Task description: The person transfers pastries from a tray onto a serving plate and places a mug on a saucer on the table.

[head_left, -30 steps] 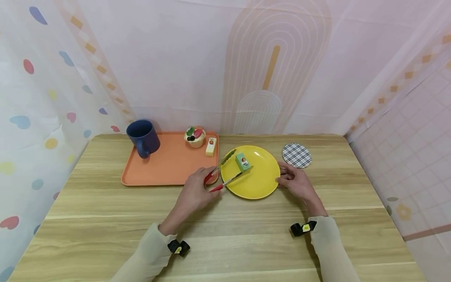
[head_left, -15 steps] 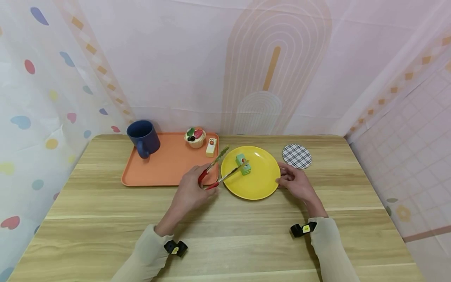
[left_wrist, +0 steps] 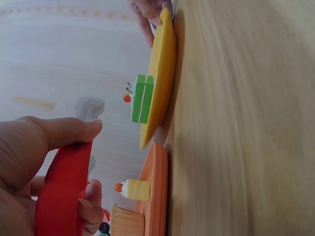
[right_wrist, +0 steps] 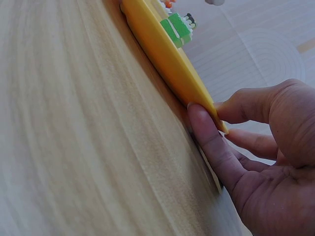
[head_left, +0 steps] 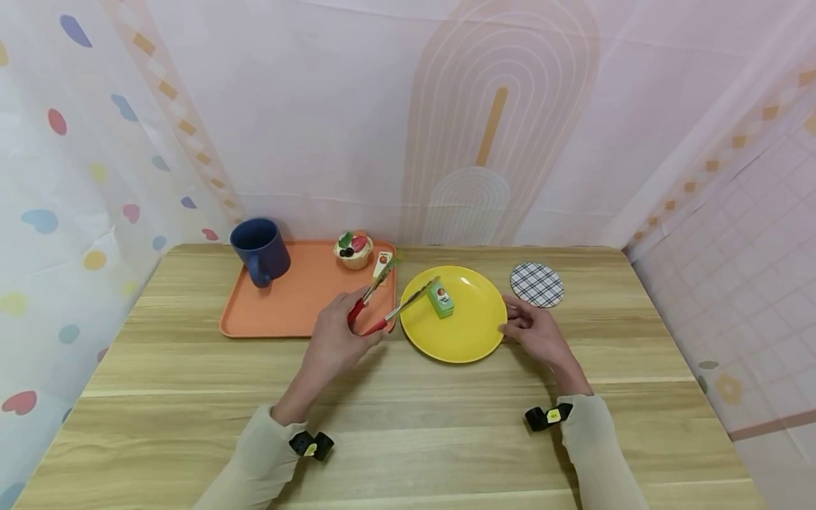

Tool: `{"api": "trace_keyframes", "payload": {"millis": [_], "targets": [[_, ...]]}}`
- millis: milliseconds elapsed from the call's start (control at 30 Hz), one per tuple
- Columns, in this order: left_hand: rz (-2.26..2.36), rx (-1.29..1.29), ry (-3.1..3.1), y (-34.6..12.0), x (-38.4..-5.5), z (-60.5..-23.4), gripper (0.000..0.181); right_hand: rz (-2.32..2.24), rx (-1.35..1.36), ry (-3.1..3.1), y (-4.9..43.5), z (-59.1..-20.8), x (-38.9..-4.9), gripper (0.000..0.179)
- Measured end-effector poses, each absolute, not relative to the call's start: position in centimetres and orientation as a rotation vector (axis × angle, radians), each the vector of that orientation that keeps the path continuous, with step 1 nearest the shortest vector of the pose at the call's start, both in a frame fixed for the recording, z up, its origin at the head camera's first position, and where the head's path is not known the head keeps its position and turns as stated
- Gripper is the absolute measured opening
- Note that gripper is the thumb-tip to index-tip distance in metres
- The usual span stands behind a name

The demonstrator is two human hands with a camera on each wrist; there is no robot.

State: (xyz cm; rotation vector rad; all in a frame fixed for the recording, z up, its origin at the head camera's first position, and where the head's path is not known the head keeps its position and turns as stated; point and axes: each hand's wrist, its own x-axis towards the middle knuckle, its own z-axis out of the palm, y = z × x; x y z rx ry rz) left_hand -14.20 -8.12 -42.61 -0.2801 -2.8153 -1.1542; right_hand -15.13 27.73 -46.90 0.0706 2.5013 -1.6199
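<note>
While the left hand (head_left: 336, 340) grips the red-handled tongs (left_wrist: 61, 191), their arms spread wide, the right hand (head_left: 538, 331) pinches the right rim of the yellow plate (head_left: 468, 336) between thumb and fingers. The green cake (head_left: 441, 301) rests on the plate, left of its middle. On the orange tray (head_left: 287, 312) to the plate's left stand a mug (head_left: 270, 256), a cupcake (head_left: 353, 255) and a yellow cake (left_wrist: 138, 190).

The place looked like a small staged booth, perhaps a recording set: printed cloth (head_left: 319, 106) with hearts, dots and pale arches hung in creases behind and on both sides of a wood-grain counter (head_left: 440, 439). A blue mug (head_left: 270, 253) on an orange tray (head_left: 299, 308), a yellow plate (head_left: 468, 329) and a checked coaster (head_left: 537, 285) gave it the look of a café table, while black devices (head_left: 538, 418) sat strapped at both sleeve cuffs (head_left: 591, 428)
</note>
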Motion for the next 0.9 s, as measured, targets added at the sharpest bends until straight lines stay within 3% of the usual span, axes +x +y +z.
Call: {"api": "trace_keyframes", "payload": {"millis": [900], "targets": [[-1.143, -0.225, -2.672, -11.2, -15.4, -41.5, 0.074, -1.649, 0.04, 2.48, 27.7, -46.5, -14.8, 0.061]]}}
